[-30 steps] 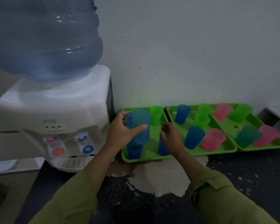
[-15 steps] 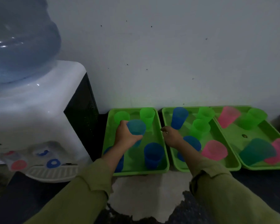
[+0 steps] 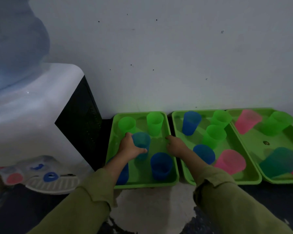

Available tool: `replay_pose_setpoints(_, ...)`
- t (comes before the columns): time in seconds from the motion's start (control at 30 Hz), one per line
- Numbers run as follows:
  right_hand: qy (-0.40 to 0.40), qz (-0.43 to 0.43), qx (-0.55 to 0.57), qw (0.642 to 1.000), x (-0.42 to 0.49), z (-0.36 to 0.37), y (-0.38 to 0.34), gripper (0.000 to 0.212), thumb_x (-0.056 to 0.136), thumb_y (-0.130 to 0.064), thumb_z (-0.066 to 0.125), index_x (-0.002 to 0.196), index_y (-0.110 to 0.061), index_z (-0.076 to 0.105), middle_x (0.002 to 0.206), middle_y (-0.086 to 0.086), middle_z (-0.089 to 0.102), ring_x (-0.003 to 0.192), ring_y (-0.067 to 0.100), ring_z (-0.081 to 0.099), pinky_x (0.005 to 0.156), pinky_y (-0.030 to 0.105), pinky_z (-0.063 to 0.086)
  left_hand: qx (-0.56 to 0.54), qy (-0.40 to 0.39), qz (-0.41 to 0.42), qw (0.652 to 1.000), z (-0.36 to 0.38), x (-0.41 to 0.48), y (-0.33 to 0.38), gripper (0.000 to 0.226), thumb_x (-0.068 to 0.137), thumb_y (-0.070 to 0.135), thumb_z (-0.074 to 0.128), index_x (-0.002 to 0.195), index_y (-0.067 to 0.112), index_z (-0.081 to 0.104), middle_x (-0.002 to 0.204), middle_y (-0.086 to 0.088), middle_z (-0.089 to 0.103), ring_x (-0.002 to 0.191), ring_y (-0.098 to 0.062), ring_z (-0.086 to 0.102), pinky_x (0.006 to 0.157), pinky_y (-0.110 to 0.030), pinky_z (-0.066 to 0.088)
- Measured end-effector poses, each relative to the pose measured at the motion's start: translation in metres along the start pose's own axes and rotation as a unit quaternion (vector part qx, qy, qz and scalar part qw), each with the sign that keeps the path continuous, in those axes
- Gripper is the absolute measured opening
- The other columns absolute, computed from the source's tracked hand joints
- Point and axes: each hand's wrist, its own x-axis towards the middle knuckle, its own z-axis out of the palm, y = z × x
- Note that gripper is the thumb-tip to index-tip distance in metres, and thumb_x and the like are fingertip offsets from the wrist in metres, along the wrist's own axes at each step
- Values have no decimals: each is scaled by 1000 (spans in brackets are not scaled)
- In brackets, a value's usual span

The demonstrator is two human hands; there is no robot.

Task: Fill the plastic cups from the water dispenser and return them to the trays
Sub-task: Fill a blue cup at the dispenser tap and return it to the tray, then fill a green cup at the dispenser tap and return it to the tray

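Dimly, trays, dark counter, pale wall.

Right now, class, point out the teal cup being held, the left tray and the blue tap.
teal cup (image 3: 142, 141), head view, inner wall below rim.
left tray (image 3: 147, 184), head view, front rim.
blue tap (image 3: 50, 176), head view, lever face.

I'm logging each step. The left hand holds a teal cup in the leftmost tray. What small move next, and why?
Probably set the teal cup down mid-floor in the leftmost tray and let go: the left hand grips it there, right hand at the rim.
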Motion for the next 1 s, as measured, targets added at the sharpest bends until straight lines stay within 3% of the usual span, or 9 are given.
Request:
replay_pose_setpoints(0.23, 109, -1, 60, 992, 19, -8, -11, 50, 85, -17, 62, 129, -2, 43, 123, 21, 54, 110, 35, 53, 83, 36, 44, 19, -20, 16, 999, -5, 3, -3, 83, 56, 23, 88, 124, 8, 41, 119, -9, 55, 102, -22, 55, 81, -27, 46)
replay_pose_setpoints(0.33, 143, -37, 76, 986, 32, -12, -20, 60, 81, -16, 68, 133, -6, 39, 127, 21, 48, 113, 36, 51, 88, 35, 41, 32, -14, 37, 999, -8, 4, -4, 94, 59, 29, 86, 135, 9, 34, 130, -11, 49, 115, -24, 51, 91, -28, 43)
replay_pose_setpoints(0.43, 143, -64, 71, 985, 47, -14, -26, 64, 80, -17, 71, 135, -7, 39, 132, 21, 42, 115, 35, 49, 95, 31, 37, 32, 0, 54, 998, -15, 6, -4, 90, 64, 38, 83, 136, 13, 36, 135, -12, 47, 121, -24, 48, 98, -33, 43)
replay_pose_setpoints(0.7, 178, -38, 86, 980, 71, -2, -20, 35, 80, -20, 72, 103, 2, 60, 109, 22, 58, 101, 34, 54, 83, 33, 37, -16, 47, 74, 996, -27, 8, -13, 68, 75, 40, 74, 130, 15, 43, 130, -8, 51, 118, -19, 51, 95, -30, 44)
replay_pose_setpoints(0.83, 200, -42, 95, 974, 69, -3, -20, 32, 80, -21, 72, 101, 1, 62, 106, 21, 59, 96, 33, 56, 80, 32, 39, -18, 47, 87, 995, -30, 8, -15, 64, 78, 33, 72, 131, 13, 43, 130, -9, 51, 118, -20, 50, 98, -32, 43)
replay_pose_setpoints(1.0, 245, -69, 116, 960, 53, -21, -31, 30, 79, -24, 73, 97, -2, 63, 104, 18, 62, 98, 31, 57, 84, 32, 40, -12, 44, 132, 990, -32, 4, -9, 60, 79, 23, 72, 131, 13, 42, 135, -8, 46, 124, -17, 45, 97, -23, 36)
